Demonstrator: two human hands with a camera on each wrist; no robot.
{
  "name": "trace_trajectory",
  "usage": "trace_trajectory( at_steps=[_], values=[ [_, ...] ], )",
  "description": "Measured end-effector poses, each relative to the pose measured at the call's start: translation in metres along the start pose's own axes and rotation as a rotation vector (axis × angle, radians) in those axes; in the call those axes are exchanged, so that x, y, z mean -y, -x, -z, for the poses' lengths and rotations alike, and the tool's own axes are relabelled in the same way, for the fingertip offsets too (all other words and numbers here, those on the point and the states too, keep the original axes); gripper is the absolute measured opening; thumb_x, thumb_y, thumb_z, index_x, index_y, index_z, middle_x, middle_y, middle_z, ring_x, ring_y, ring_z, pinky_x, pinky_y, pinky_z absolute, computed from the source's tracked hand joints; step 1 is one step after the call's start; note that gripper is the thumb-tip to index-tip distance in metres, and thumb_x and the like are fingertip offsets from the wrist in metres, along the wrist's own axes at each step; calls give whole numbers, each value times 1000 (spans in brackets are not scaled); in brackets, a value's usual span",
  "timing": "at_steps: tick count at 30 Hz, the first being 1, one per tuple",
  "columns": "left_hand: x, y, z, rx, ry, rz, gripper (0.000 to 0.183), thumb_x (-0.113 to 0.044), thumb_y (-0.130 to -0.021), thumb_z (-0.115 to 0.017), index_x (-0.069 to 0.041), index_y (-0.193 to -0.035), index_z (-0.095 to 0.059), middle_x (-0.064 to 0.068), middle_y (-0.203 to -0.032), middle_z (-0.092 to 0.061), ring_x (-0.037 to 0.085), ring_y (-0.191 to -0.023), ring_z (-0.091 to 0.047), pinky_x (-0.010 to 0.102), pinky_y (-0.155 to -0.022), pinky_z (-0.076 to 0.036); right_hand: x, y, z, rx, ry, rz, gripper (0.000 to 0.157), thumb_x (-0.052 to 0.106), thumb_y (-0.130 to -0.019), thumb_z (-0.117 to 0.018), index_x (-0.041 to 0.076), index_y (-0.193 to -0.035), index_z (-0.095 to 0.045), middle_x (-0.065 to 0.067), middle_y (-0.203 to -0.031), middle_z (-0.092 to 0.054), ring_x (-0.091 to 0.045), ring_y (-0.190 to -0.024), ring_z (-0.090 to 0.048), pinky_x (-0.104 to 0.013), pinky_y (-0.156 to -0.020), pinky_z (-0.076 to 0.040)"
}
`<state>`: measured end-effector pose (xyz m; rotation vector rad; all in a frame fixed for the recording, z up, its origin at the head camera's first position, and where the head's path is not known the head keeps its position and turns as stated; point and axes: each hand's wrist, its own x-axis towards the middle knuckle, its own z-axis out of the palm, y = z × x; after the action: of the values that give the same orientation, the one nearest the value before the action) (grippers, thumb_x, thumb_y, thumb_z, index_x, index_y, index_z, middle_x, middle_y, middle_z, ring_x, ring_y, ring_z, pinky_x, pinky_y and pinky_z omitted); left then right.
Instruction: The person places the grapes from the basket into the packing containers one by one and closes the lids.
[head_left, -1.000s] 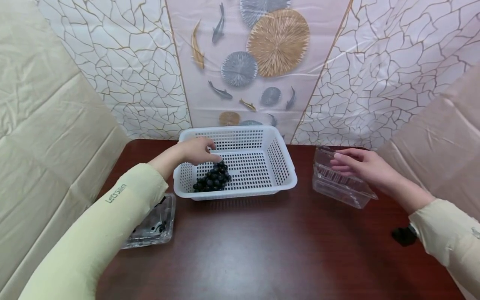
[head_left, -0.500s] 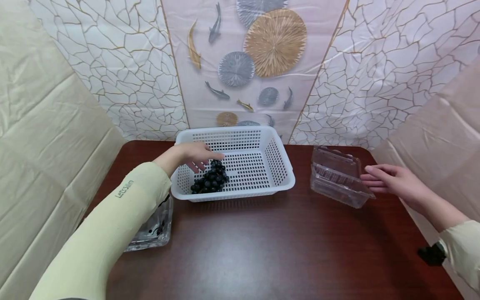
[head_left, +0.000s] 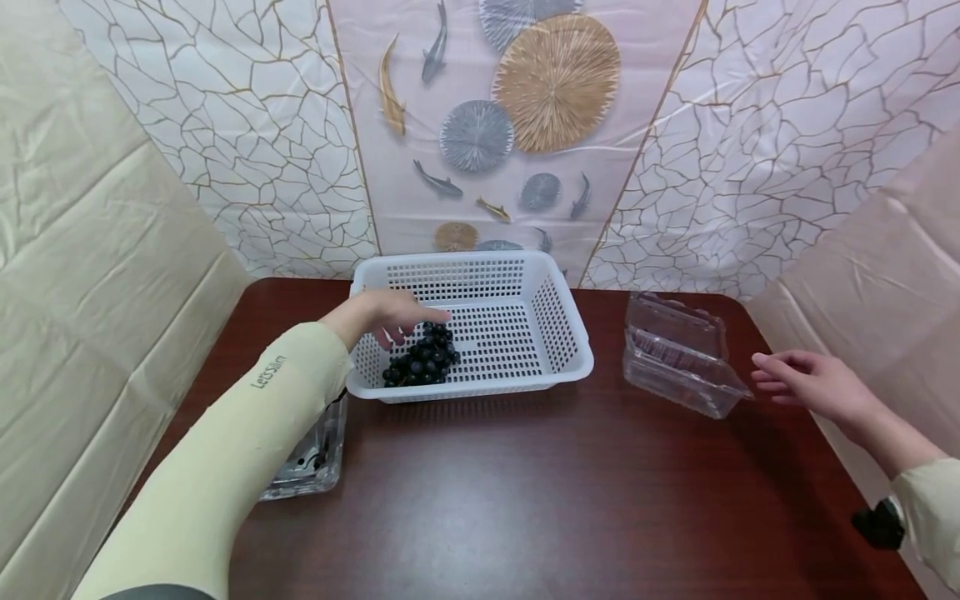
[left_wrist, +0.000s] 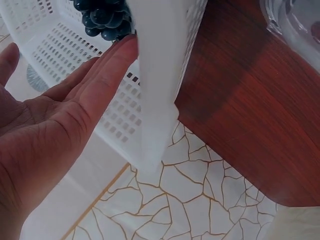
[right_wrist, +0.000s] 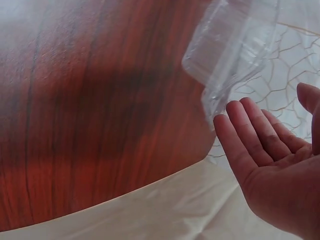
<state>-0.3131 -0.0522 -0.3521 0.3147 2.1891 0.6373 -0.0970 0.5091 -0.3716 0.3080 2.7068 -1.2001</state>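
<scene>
A bunch of dark grapes (head_left: pixel 424 360) lies at the left end of the white perforated basket (head_left: pixel 573 367). My left hand (head_left: pixel 392 315) hovers over that end with its fingers loosely extended. In the left wrist view the fingers (left_wrist: pixel 107 70) come close to the grapes (left_wrist: pixel 104 17) without gripping them; whether the tips touch is unclear. At the right stands a clear plastic clamshell box (head_left: pixel 678 379) with its lid up. My right hand (head_left: pixel 817 385) is beside it, holding nothing, fingers nearly straight in the right wrist view.
Left of the basket, a second clear plastic container (head_left: pixel 330 471) with small dark bits in it is partly covered by my left sleeve (head_left: pixel 247 425). The dark red wooden table (head_left: pixel 510 492) runs back to a patterned cloth wall (head_left: pixel 285 167).
My right hand has moved right and slightly down, away from above the clamshell box. My left hand has loosened its fingers over the grapes, which stay in place.
</scene>
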Motion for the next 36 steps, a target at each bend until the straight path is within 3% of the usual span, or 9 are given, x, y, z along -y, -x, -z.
trace_trajectory(
  at_steps=[3, 9, 13, 18, 29, 36],
  values=[
    [0, 0, -1, 10, -3, 6, 91, -63, -106, -53, 1, -166, -28, 28, -156, -49, 43, -140, -54, 49, -107, -58, -5, 0, -2, -10, -20, -9, 58, 30, -115, -51, -25, -136, -47, -6, -104, -80, 2, -86, -72, -25, -74, -66],
    [1, 1, -3, 0, -8, 22, 91, -63, -106, -54, -1, -167, -27, 28, -156, -50, 41, -138, -56, 50, -106, -58, -11, -4, -11, 0, -9, -23, 63, 32, -115, -51, -27, -138, -44, -22, -110, -77, 0, -83, -72, -31, -75, -67],
    [1, -1, -5, 3, -43, 22, 91, -65, -105, -54, -2, -166, -30, 27, -155, -51, 40, -137, -58, 49, -105, -59, -15, -6, -17, 18, 1, -54, 67, 35, -114, -51, -28, -136, -44, -21, -106, -78, -4, -82, -74, -34, -75, -68],
    [2, -2, -7, -11, -91, 37, 89, -66, -103, -55, -1, -162, -38, 24, -151, -56, 39, -134, -61, 46, -99, -62, -22, -6, -21, 76, -67, -103, 68, 37, -114, -51, -28, -136, -44, -23, -104, -78, -12, -84, -77, -38, -77, -68],
    [3, -1, -10, -33, -106, 41, 87, -64, -103, -58, -3, -161, -40, 23, -148, -58, 36, -129, -65, 48, -98, -62, -32, -7, -31, 225, -220, -143, 41, 26, -115, -52, -13, -127, -58, -11, -101, -80, -16, -88, -78, -38, -80, -68],
    [4, -3, -11, -6, -83, 55, 91, -65, -103, -57, -3, -166, -31, 24, -151, -56, 37, -135, -60, 49, -104, -59, -42, -11, -36, 311, -298, -117, 24, 18, -115, -52, 0, -114, -68, -6, -99, -80, -15, -88, -79, -35, -78, -68]
  ],
)
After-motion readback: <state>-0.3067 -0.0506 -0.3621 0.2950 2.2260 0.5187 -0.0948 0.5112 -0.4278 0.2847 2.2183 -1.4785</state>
